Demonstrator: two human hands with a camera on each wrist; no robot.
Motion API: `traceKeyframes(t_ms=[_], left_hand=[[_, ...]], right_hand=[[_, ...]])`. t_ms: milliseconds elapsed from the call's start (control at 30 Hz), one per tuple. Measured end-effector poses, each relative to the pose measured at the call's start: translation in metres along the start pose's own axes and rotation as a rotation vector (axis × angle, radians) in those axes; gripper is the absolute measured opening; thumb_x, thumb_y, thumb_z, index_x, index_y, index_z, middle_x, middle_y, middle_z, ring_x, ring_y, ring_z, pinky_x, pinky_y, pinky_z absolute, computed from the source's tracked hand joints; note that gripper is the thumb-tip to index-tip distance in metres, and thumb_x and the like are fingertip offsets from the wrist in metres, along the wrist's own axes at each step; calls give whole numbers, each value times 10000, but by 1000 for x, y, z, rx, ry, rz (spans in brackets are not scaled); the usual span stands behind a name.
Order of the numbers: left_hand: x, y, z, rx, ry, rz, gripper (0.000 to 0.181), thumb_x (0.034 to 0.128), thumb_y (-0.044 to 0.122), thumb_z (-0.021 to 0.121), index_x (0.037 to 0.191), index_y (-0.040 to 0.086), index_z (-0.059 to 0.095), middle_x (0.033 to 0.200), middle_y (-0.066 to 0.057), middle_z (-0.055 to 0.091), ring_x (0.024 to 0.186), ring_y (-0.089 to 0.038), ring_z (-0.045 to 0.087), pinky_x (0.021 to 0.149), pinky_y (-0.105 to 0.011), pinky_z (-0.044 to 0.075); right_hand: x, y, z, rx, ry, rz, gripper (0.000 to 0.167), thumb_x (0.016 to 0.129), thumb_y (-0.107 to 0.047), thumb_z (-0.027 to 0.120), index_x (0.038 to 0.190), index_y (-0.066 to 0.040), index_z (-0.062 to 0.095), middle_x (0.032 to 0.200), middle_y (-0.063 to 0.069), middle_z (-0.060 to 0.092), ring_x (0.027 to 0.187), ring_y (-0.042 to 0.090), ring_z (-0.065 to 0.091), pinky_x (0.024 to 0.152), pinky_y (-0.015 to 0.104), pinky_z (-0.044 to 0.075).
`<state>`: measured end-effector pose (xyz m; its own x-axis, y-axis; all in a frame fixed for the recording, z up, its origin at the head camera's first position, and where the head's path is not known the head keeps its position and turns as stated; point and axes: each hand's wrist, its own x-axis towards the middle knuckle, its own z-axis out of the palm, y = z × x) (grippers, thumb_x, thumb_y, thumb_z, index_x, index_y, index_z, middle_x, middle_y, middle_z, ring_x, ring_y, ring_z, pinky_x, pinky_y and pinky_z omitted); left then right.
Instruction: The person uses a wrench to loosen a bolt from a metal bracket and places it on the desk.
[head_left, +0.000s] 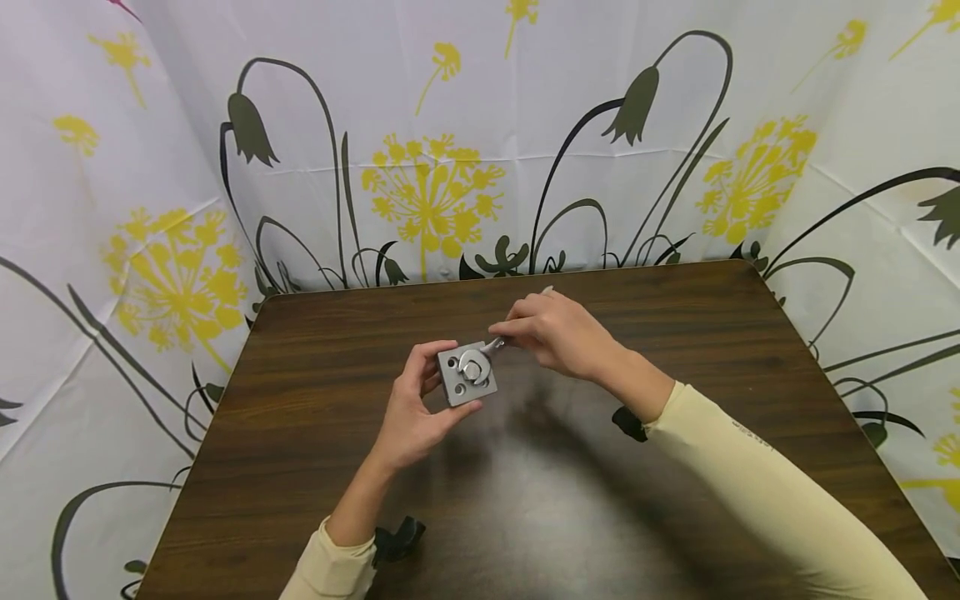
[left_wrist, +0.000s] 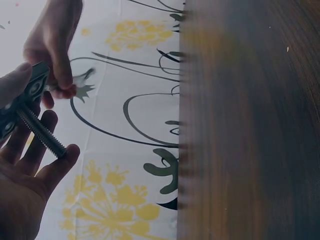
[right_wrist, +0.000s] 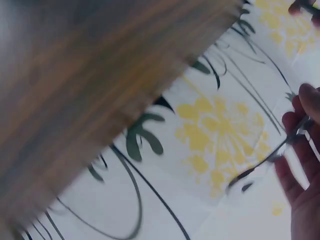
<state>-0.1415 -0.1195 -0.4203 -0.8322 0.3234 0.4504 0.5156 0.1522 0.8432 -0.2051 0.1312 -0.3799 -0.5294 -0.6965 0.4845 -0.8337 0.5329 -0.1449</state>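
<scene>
My left hand (head_left: 412, 408) holds a grey square metal block (head_left: 450, 385) by its edges, between thumb and fingers. A bolt passes through it, its head (head_left: 472, 371) facing up in the head view. From the other side sticks the long threaded shank (left_wrist: 42, 132), close to a fingertip in the left wrist view. My right hand (head_left: 558, 333) grips a silver wrench (head_left: 492, 345) whose end lies around the bolt head. In the right wrist view the wrench (right_wrist: 267, 159) is blurred, its other end poking out past the fingers. The palm hides part of its handle.
Both hands are above a dark brown wooden table (head_left: 315, 433). A white curtain (head_left: 465, 100) with yellow flowers and grey-green stems hangs behind the table and along its sides. Black straps (head_left: 399, 537) show at both wrists, beside pale yellow sleeves (head_left: 750, 475).
</scene>
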Motion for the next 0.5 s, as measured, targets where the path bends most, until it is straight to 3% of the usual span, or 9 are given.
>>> traceKeyframes(t_ms=[33, 133, 400, 500], left_hand=[[-1, -5, 1, -5, -3, 6, 795, 689, -54, 861, 1356, 81, 449, 1184, -86, 617, 1065, -222, 615, 892, -318, 517], [-1, -2, 3, -14, -11, -6, 790, 688, -72, 853, 1353, 55, 445, 1178, -105, 612, 1068, -216, 609, 893, -329, 519], [0, 19, 11, -36, -42, 16, 736, 674, -151, 823, 1295, -92, 431, 1112, -194, 613, 1011, -220, 619, 848, -409, 539], [-2, 10, 13, -49, -51, 1, 752, 678, -135, 831, 1313, -50, 437, 1123, -173, 622, 1024, -224, 618, 861, -395, 535]], right_hand=[[4, 2, -2, -26, -9, -33, 282, 868, -67, 742, 1133, -162, 751, 926, -43, 665, 854, 136, 591, 743, 317, 440], [15, 6, -7, -104, -36, -118, 267, 866, -66, 742, 1122, -139, 751, 943, -21, 669, 909, 163, 606, 832, 363, 450], [37, 4, -14, -274, -50, -305, 297, 827, 21, 743, 1061, -160, 766, 971, 7, 656, 987, 204, 598, 970, 381, 425], [43, 2, -17, -340, -47, -380, 319, 823, 30, 741, 1071, -169, 754, 1029, 34, 653, 1039, 216, 584, 982, 381, 419]])
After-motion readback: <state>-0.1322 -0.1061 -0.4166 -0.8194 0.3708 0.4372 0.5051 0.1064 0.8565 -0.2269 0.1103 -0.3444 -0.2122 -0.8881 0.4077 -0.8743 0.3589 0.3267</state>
